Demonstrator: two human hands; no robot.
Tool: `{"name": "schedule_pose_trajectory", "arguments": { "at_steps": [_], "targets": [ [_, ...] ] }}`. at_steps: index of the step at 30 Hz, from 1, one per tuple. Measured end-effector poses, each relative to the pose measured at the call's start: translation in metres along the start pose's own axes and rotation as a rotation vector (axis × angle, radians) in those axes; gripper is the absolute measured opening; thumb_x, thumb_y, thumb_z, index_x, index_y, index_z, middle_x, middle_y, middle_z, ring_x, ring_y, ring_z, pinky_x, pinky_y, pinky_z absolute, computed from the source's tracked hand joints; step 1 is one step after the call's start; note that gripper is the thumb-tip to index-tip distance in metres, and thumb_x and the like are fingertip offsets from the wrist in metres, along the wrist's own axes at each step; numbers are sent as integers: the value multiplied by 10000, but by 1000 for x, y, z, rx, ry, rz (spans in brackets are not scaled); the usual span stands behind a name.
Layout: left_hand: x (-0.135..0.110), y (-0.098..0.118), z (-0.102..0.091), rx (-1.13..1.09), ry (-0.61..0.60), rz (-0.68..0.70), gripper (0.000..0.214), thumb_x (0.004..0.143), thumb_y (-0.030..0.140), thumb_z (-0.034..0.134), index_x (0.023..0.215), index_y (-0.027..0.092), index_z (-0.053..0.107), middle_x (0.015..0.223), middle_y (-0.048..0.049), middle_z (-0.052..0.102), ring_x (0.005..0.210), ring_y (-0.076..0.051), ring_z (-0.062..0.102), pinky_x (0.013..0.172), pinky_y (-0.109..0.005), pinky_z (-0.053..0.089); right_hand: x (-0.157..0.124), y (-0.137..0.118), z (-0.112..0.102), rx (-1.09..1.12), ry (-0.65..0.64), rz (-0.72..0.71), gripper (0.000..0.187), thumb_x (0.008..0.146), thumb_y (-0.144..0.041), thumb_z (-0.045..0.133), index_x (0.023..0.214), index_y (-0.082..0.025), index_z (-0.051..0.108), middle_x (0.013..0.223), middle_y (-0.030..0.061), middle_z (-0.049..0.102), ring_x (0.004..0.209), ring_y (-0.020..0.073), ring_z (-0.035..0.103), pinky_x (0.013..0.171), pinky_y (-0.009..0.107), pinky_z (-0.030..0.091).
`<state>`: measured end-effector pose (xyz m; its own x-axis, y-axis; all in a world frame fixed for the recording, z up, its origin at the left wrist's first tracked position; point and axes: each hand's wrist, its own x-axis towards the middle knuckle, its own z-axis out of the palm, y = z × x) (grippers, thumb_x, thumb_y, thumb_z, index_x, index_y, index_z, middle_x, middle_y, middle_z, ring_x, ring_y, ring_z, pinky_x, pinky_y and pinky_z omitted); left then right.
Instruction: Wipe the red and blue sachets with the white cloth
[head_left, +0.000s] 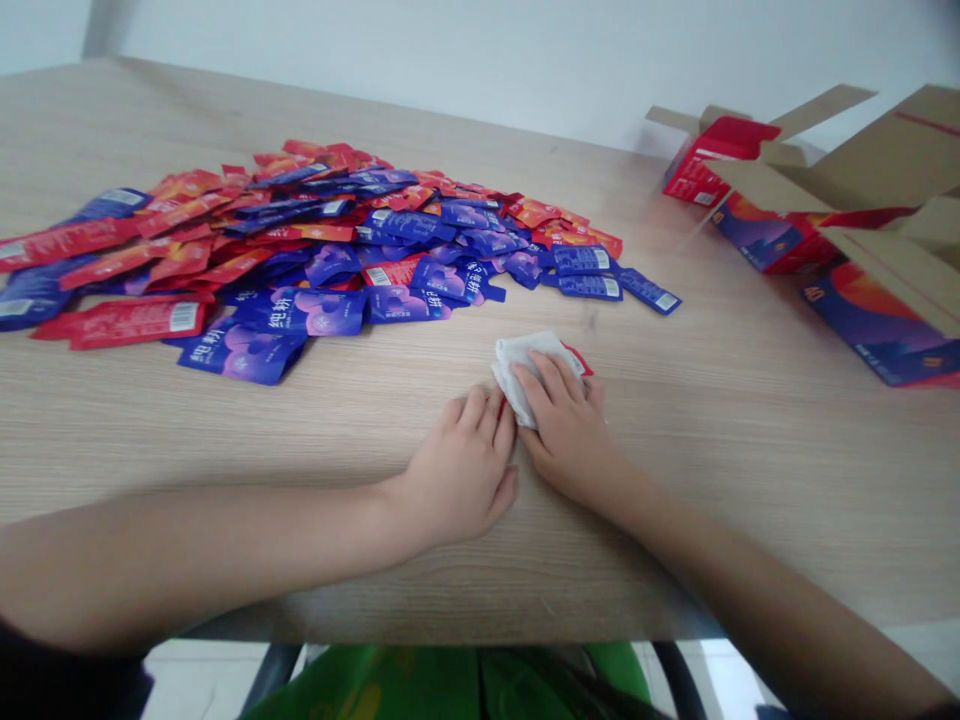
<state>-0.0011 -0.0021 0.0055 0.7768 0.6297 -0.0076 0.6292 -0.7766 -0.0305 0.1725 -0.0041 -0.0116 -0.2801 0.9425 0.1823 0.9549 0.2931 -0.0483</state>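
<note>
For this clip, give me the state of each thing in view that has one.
White cloth, bunched or folded
Red packet, mostly covered by the cloth
Right hand, palm down on the cloth
Left hand, fingers curled beside the cloth, grip unclear
Packet pile, loose heap, red and blue mixed
Rear carton, flaps open
Middle carton, flaps open
Front carton, flaps open

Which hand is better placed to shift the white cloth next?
Likely the right hand: it lies spread on top of the white cloth, while the left hand rests beside the cloth's near-left edge.
</note>
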Motion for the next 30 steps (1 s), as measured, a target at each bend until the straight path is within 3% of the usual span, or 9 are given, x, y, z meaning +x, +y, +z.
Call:
{"name": "schedule_pose_trajectory", "arguments": {
  "at_steps": [8,11,16,24,27,30],
  "targets": [
    [-1,0,1,-1,6,1,676,899,364,393,1443,-35,354,1487,-268,382,1287,-421,406,993,-504,373,9,37,0,1,19,180,537,930,-378,382,1422,-163,397,1516,183,366,1378,323,336,1016,542,334],
    [-1,1,0,1,6,-5,667,906,369,385,1439,-31,364,1487,-266,384,1294,-420,400,997,-506,368,8,28,1,-20,35,161,529,924,-364,391,1406,-147,419,1499,191,390,1372,339,331,1015,557,321],
    [0,1,-1,2,0,-6,634,910,367,373,1393,-42,419,1455,-276,420,1299,-408,398,998,-501,369,1,3,-1,-8,20,5,521,922,-333,398,1415,-166,420,1520,155,381,1388,314,305,1057,537,270],
    [-1,0,2,-4,17,-1,669,901,368,403,1441,-24,366,1488,-261,384,1299,-416,400,1007,-498,367,8,34,1,-18,26,159,551,932,-380,375,1432,-148,385,1516,183,372,1384,324,330,1034,537,323],
    [-1,0,1,5,17,-5,664,902,373,403,1439,-17,372,1484,-257,392,1297,-412,401,1005,-496,367,6,26,2,-36,40,148,551,923,-367,384,1423,-134,396,1503,198,381,1377,342,328,1025,556,321],
    [0,1,-1,6,10,-6,633,903,370,394,1397,-26,422,1454,-265,425,1288,-408,407,990,-495,377,2,9,1,-33,18,41,544,917,-342,402,1423,-141,406,1513,177,377,1385,331,310,1053,544,289]
  ]
}}
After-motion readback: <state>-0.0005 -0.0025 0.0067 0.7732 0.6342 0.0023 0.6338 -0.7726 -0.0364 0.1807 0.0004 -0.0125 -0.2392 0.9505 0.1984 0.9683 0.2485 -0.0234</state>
